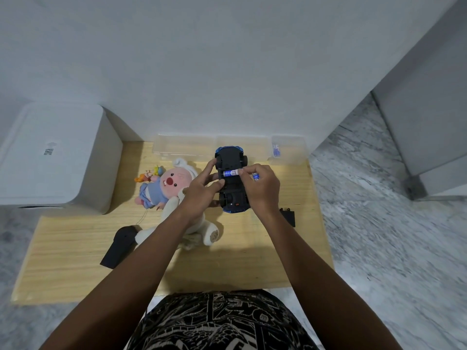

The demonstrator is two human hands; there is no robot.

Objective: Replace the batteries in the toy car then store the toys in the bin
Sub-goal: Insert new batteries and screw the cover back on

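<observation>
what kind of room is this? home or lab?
Probably a home, floor level: a low wooden table on a marble-look floor against a plain wall, with a plush toy, an upturned toy car and clear plastic bins.

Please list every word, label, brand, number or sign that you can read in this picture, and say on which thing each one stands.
No text here can be read with certainty.
Battery held over the upturned toy car: white print on the blue wrap, too blurred to read.
Second battery in the right hand: print too small.
White bin lid: sticker with a square code and lines of print, too small.
Clear box: blue items inside, no legible print.
</observation>
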